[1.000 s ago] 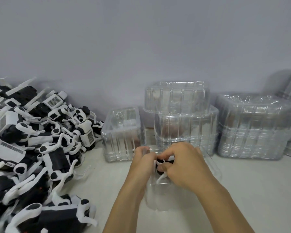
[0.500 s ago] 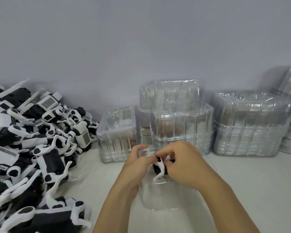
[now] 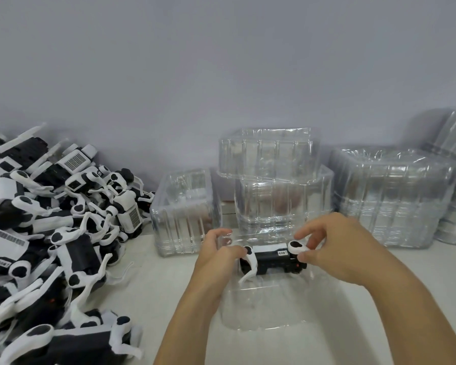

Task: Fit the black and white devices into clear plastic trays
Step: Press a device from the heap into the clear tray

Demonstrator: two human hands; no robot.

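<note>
While both hands pinch it (left hand, right hand), the device lies crosswise over the clear tray.

Your device shows matt black and smooth white plastic with a paper label. Your trays are clear glossy ribbed plastic; tabletop smooth, matt.

You are reaching both bare forearms forward side by side, your left hand curling its fingers in a pinch while your right hand is pinching between thumb and bent fingers.
</note>
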